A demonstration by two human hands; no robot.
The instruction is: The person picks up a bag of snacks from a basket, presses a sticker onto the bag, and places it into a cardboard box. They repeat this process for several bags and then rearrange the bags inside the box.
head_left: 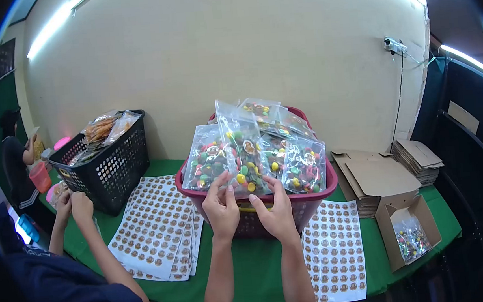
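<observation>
In the head view, a clear plastic bag of colourful candies (245, 165) with a round sticker stands upright at the front of a dark red basket (330, 185). My left hand (221, 209) has its curled fingers at the bag's lower left side. On the lower right side, my right hand (276, 211) pinches in with bent fingers and thumb. Similar stickered bags fill the basket, including one on the left (208, 159) and one on the right (305, 166). The bag hides part of the contact of my fingertips.
Sticker sheets (151, 226) and another sheet (334, 251) lie on the green table (245, 275). At left are a black basket (121, 169) of snack bags and a co-worker's hands (76, 208). Flattened cartons (380, 177) and an open box (393, 241) with candy bags stand right.
</observation>
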